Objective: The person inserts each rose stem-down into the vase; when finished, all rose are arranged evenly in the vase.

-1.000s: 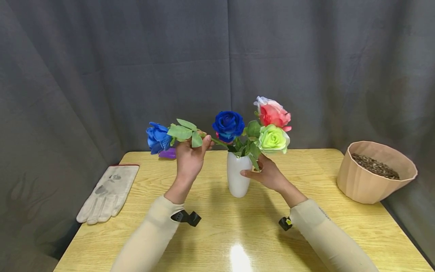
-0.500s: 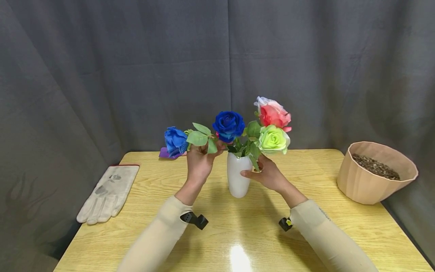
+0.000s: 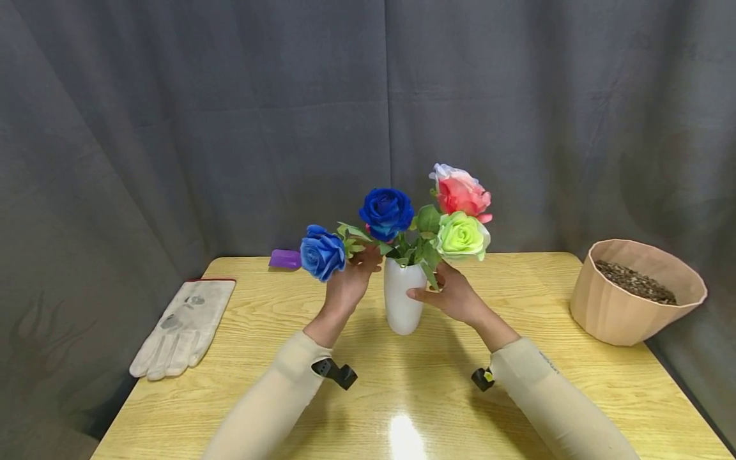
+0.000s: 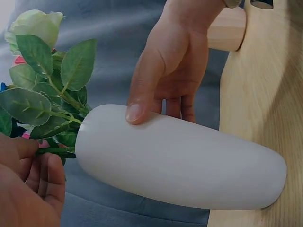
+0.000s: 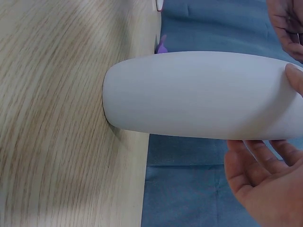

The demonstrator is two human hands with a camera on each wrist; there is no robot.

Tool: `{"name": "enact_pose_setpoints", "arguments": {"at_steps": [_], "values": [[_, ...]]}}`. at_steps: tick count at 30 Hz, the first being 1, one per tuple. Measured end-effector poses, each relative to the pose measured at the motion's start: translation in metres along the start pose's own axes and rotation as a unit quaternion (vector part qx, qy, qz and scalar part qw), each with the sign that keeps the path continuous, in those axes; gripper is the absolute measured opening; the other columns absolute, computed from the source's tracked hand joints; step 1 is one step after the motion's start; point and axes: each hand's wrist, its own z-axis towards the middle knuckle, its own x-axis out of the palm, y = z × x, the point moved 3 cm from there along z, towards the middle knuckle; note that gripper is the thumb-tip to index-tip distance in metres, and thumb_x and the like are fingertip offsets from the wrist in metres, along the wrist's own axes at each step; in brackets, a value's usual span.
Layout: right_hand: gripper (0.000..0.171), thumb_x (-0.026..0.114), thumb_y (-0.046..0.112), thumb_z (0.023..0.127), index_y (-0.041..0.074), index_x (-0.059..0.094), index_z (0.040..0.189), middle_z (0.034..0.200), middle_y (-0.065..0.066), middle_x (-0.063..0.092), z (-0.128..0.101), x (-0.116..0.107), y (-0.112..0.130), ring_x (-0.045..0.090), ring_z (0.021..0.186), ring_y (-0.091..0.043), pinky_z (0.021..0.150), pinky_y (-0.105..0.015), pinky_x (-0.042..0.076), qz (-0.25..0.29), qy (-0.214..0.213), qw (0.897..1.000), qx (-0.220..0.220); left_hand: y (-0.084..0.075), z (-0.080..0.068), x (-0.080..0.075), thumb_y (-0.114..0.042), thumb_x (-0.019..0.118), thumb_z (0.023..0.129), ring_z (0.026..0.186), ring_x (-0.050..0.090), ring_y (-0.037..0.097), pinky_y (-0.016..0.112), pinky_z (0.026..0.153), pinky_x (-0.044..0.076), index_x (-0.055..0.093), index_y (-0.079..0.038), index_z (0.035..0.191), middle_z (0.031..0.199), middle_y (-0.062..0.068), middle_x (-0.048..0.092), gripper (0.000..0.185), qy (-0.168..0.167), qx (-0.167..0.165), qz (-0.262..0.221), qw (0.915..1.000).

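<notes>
One light, floppy blue rose sits left of centre, its thin stem pinched by the left hand; right hand cups the smooth, tippable white vase near its neck.

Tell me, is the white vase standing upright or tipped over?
Upright: the white vase stands on the table, steadied by the right hand.

Bare table lies open before the white vase; roses crowd its mouth.
</notes>
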Motion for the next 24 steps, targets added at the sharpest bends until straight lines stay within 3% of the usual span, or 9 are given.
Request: {"name": "enact_pose_setpoints", "arguments": {"at_steps": [6, 9, 11, 15, 16, 18, 20, 22, 24], "values": [[0.076, 0.077, 0.039, 0.088, 0.019, 0.040, 0.151, 0.143, -0.009, 0.057, 0.001, 0.001, -0.002, 0.060, 0.122, -0.031, 0.097, -0.050, 0.053, 0.000, 0.002, 1.000, -0.002, -0.001, 0.001, -0.005, -0.008, 0.057, 0.095, 0.074, 0.072, 0.008, 0.024, 0.077, 0.057, 0.063, 0.000, 0.109, 0.096, 0.021, 0.075, 0.018, -0.019, -0.002, 0.005, 0.9998], [0.074, 0.076, 0.034, 0.089, 0.016, 0.040, 0.151, 0.144, -0.011, 0.056, -0.001, 0.000, 0.004, 0.059, 0.124, -0.032, 0.098, -0.051, 0.052, -0.003, 0.003, 1.000, 0.002, -0.001, 0.000, -0.006, -0.007, 0.061, 0.094, 0.075, 0.074, 0.012, 0.028, 0.079, 0.059, 0.063, 0.002, 0.111, 0.097, 0.023, 0.075, 0.019, -0.021, 0.011, -0.013, 0.9996], [0.074, 0.076, 0.032, 0.090, 0.015, 0.039, 0.152, 0.145, -0.012, 0.055, -0.002, 0.000, 0.006, 0.057, 0.126, -0.033, 0.100, -0.052, 0.051, -0.003, 0.004, 1.000, 0.006, -0.001, -0.001, -0.005, -0.008, 0.061, 0.094, 0.073, 0.071, 0.005, 0.025, 0.078, 0.058, 0.064, -0.003, 0.109, 0.091, 0.013, 0.077, 0.016, -0.011, 0.019, -0.027, 0.9994], [0.076, 0.076, 0.031, 0.089, 0.015, 0.037, 0.152, 0.146, -0.012, 0.054, 0.000, 0.001, 0.002, 0.056, 0.128, -0.034, 0.101, -0.054, 0.050, 0.000, 0.002, 1.000, 0.006, 0.001, -0.001, 0.000, 0.003, 0.053, 0.096, 0.078, 0.068, 0.001, 0.023, 0.078, 0.056, 0.063, -0.012, 0.103, 0.087, -0.009, 0.071, 0.019, 0.040, 0.025, -0.143, 0.9886], [0.076, 0.077, 0.033, 0.089, 0.017, 0.038, 0.152, 0.146, -0.011, 0.054, 0.000, 0.001, 0.000, 0.056, 0.128, -0.033, 0.101, -0.055, 0.050, 0.003, 0.001, 1.000, 0.003, 0.001, -0.002, 0.001, 0.002, 0.053, 0.097, 0.080, 0.067, 0.001, 0.022, 0.078, 0.056, 0.063, -0.014, 0.101, 0.086, -0.014, 0.067, 0.019, 0.050, 0.023, -0.137, 0.9890], [0.076, 0.077, 0.036, 0.088, 0.019, 0.039, 0.152, 0.145, -0.009, 0.055, 0.001, 0.001, -0.002, 0.057, 0.128, -0.032, 0.101, -0.055, 0.051, 0.008, 0.000, 1.000, -0.001, 0.003, -0.001, 0.002, 0.001, 0.055, 0.097, 0.080, 0.071, 0.007, 0.025, 0.077, 0.058, 0.064, -0.010, 0.100, 0.087, -0.011, 0.069, 0.014, 0.054, 0.032, -0.104, 0.9926], [0.076, 0.078, 0.037, 0.087, 0.020, 0.040, 0.151, 0.144, -0.008, 0.055, 0.001, 0.001, -0.002, 0.057, 0.129, -0.032, 0.102, -0.056, 0.050, 0.013, 0.001, 1.000, -0.005, 0.005, -0.001, 0.003, -0.007, 0.063, 0.094, 0.077, 0.073, 0.014, 0.028, 0.074, 0.061, 0.065, -0.004, 0.101, 0.086, -0.006, 0.069, 0.008, 0.041, 0.043, -0.026, 0.9979], [0.077, 0.078, 0.039, 0.086, 0.021, 0.041, 0.150, 0.144, -0.007, 0.056, 0.000, 0.001, -0.002, 0.056, 0.129, -0.032, 0.102, -0.057, 0.049, 0.012, 0.000, 1.000, -0.008, 0.007, 0.000, 0.002, -0.011, 0.069, 0.091, 0.071, 0.073, 0.015, 0.025, 0.069, 0.060, 0.065, -0.004, 0.097, 0.082, -0.007, 0.067, 0.010, 0.028, 0.051, 0.036, 0.9977], [0.077, 0.078, 0.040, 0.086, 0.021, 0.041, 0.150, 0.145, -0.007, 0.055, 0.000, 0.001, -0.002, 0.056, 0.130, -0.032, 0.103, -0.057, 0.049, 0.007, -0.002, 1.000, -0.010, 0.009, -0.001, 0.003, -0.006, 0.066, 0.092, 0.069, 0.071, 0.015, 0.023, 0.068, 0.059, 0.063, -0.007, 0.093, 0.079, -0.005, 0.065, 0.003, 0.045, 0.033, -0.063, 0.9965]]}}
